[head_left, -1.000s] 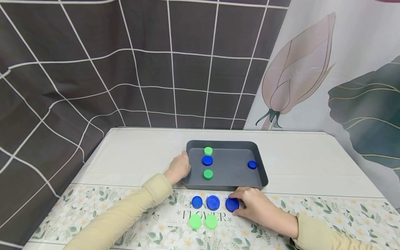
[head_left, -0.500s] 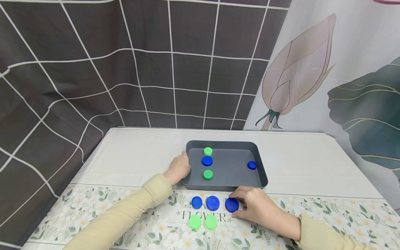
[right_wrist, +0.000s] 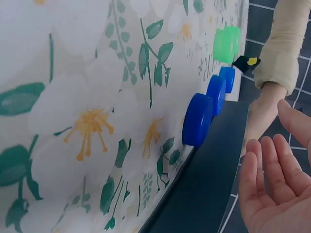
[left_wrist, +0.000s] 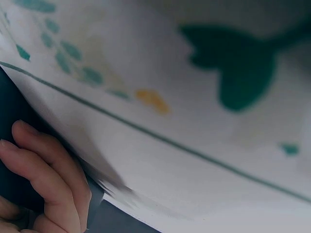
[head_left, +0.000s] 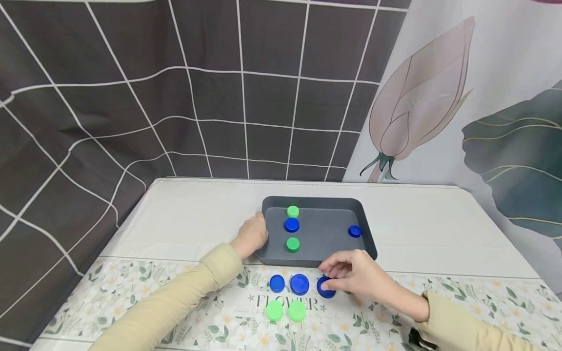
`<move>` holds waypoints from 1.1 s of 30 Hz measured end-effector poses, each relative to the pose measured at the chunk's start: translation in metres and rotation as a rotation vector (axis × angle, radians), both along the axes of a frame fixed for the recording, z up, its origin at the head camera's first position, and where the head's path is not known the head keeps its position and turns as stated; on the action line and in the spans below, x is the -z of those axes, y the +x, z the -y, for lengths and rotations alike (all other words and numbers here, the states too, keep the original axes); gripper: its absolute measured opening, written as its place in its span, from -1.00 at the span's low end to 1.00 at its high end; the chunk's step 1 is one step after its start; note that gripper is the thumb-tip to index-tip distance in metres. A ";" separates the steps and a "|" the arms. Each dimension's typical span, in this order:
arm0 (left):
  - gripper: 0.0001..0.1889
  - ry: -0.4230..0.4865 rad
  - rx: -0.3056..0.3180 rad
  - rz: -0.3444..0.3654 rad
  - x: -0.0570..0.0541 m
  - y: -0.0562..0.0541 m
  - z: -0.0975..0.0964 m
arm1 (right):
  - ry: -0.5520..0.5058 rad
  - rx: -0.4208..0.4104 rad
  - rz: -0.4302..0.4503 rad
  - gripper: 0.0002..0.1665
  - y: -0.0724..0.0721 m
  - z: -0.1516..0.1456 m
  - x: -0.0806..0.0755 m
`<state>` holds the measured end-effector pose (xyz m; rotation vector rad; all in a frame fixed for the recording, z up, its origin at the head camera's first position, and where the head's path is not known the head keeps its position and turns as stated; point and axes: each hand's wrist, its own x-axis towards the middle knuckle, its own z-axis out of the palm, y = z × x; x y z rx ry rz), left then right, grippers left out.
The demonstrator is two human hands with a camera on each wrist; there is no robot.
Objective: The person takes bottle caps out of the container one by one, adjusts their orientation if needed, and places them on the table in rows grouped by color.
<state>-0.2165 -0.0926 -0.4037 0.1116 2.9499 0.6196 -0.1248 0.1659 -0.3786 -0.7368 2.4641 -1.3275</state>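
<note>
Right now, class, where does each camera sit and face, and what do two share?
Head: on the head, facing forward and down over the grey baking pan; left hand, right hand, sleeves show.
Left wrist: on that wrist, facing the floral tablecloth; curled fingers show by the pan.
Right wrist: on that wrist, facing across the tablecloth; right hand, left arm show.
Head and right wrist share: three blue bottle caps outside the pan.

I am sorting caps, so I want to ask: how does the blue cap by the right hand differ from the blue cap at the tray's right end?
The front cap lies on the flowered cloth; the tray cap lies inside the grey tray. The front cap looks wider than the tray cap. The right hand partly hides the front cap in the head view; nothing hides the tray cap. Both are blue and round.
</note>
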 end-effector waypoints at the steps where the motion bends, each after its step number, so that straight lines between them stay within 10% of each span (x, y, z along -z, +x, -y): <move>1: -0.67 -0.002 -0.001 0.001 0.000 0.000 0.000 | -0.007 -0.002 0.000 -0.65 -0.001 0.000 0.000; 33: -0.64 -0.002 0.008 0.003 -0.003 0.001 -0.001 | 0.073 -0.079 -0.170 -0.61 -0.073 0.014 -0.001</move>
